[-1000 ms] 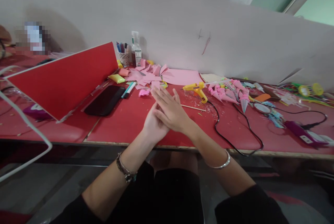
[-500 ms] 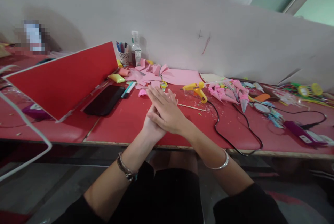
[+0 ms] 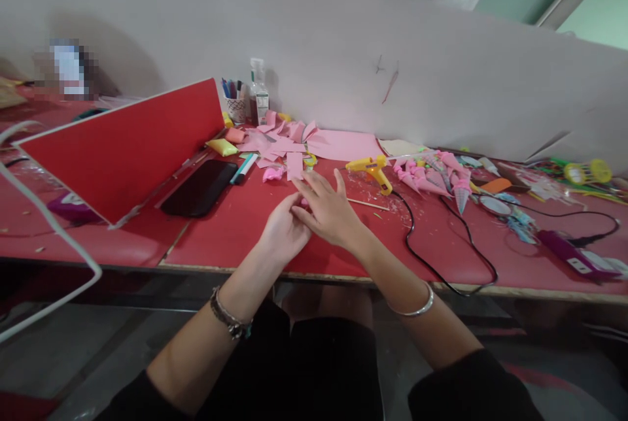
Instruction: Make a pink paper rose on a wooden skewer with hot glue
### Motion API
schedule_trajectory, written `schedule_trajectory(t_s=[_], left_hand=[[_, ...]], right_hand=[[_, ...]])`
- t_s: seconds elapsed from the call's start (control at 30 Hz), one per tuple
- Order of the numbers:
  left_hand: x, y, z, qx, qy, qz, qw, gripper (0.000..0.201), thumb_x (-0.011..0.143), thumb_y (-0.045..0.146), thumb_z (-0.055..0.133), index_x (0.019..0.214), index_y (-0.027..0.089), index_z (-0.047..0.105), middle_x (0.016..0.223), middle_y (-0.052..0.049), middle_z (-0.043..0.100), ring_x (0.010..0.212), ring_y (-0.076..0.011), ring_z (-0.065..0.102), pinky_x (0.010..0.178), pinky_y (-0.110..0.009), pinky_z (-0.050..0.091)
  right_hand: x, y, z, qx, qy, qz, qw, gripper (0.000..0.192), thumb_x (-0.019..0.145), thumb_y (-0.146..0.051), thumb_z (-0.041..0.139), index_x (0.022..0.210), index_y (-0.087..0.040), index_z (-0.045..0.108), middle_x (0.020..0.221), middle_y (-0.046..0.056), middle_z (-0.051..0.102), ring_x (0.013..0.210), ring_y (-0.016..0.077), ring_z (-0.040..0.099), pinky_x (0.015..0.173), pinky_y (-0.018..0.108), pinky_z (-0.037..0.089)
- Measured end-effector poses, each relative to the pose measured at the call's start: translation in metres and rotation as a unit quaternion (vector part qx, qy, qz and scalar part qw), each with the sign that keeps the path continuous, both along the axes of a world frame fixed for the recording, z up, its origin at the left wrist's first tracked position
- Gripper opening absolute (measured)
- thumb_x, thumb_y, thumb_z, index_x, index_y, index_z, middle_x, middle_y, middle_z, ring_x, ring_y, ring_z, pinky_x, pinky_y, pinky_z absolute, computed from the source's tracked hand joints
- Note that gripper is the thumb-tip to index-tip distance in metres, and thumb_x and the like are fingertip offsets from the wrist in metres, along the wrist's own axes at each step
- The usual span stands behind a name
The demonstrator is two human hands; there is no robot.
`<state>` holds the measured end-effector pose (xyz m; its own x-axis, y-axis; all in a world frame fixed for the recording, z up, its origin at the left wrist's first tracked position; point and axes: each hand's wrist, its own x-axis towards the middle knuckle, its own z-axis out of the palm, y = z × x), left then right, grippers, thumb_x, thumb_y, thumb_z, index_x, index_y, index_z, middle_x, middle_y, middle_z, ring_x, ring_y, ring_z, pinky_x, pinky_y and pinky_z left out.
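pressing something small and pink between the left hand [image 3: 283, 233] and right hand [image 3: 330, 212] over the table [image 3: 235, 225], keep the fingertips close; whether either truly grips it, i cannot tell.

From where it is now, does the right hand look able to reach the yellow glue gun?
Probably yes: the right hand lies on the red table just short of the glue gun, with only a thin stick between them.
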<state>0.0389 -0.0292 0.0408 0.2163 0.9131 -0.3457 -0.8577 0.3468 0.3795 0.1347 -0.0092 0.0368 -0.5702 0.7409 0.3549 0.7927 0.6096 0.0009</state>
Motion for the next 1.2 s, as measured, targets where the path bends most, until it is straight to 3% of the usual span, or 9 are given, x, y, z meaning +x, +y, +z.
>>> schedule_trajectory(t_s=[0.17, 0.37, 0.57, 0.83, 1.07, 1.2], left_hand=[[-0.006, 0.009, 0.000, 0.017, 0.054, 0.015, 0.998, 0.028, 0.085, 0.007, 0.032, 0.066, 0.010, 0.053, 0.055, 0.001, 0.050, 0.047, -0.0040, 0.046, 0.045, -0.013, 0.039], [-0.011, 0.015, 0.000, 0.073, 0.079, 0.019, 0.994, 0.027, 0.081, -0.001, 0.036, 0.065, 0.008, 0.056, 0.056, 0.001, 0.053, 0.048, -0.0024, 0.047, 0.044, -0.010, 0.036], [-0.011, 0.020, 0.003, 0.108, 0.114, 0.000, 0.988, 0.022, 0.077, -0.001, 0.044, 0.065, 0.008, 0.059, 0.059, 0.001, 0.055, 0.046, -0.0013, 0.042, 0.047, -0.012, 0.036], [-0.005, 0.034, 0.008, 0.091, 0.130, -0.007, 0.987, 0.028, 0.083, 0.009, 0.040, 0.062, 0.012, 0.057, 0.053, 0.004, 0.047, 0.044, -0.0022, 0.040, 0.044, -0.014, 0.032], [-0.009, 0.048, 0.000, 0.062, 0.178, -0.009, 0.982, 0.025, 0.081, 0.006, 0.043, 0.062, 0.011, 0.058, 0.054, 0.001, 0.052, 0.047, -0.0024, 0.045, 0.045, -0.012, 0.036], [-0.015, 0.057, -0.004, 0.062, 0.203, -0.053, 0.976, 0.024, 0.080, 0.004, 0.043, 0.062, 0.010, 0.059, 0.055, -0.001, 0.054, 0.048, -0.0035, 0.047, 0.047, -0.013, 0.040]], right_hand=[[0.002, 0.001, 0.004, -0.013, 0.029, 0.027, 0.999, 0.040, 0.085, -0.033, 0.036, 0.120, -0.015, 0.045, 0.123, 0.013, 0.046, 0.115, 0.0239, 0.040, 0.100, 0.053, 0.014], [0.006, 0.011, 0.011, -0.041, 0.131, 0.099, 0.986, 0.027, 0.077, -0.018, 0.048, 0.102, -0.014, 0.057, 0.103, 0.009, 0.056, 0.096, 0.0191, 0.050, 0.085, 0.033, 0.039], [0.006, 0.023, 0.011, -0.053, 0.243, 0.107, 0.963, 0.012, 0.074, -0.012, 0.050, 0.079, -0.016, 0.059, 0.088, 0.005, 0.055, 0.085, 0.0159, 0.052, 0.076, 0.029, 0.042], [0.010, 0.039, 0.009, -0.073, 0.264, 0.087, 0.958, 0.009, 0.079, -0.022, 0.048, 0.077, -0.016, 0.054, 0.074, 0.001, 0.059, 0.070, 0.0125, 0.054, 0.066, 0.023, 0.040], [0.016, 0.052, 0.004, -0.072, 0.281, 0.063, 0.955, 0.013, 0.079, -0.026, 0.047, 0.086, -0.017, 0.054, 0.083, 0.003, 0.061, 0.078, 0.0145, 0.056, 0.070, 0.025, 0.042], [0.018, 0.057, 0.004, -0.084, 0.278, 0.073, 0.954, 0.014, 0.079, -0.024, 0.047, 0.080, -0.017, 0.059, 0.080, 0.003, 0.061, 0.078, 0.0144, 0.056, 0.072, 0.027, 0.042]])
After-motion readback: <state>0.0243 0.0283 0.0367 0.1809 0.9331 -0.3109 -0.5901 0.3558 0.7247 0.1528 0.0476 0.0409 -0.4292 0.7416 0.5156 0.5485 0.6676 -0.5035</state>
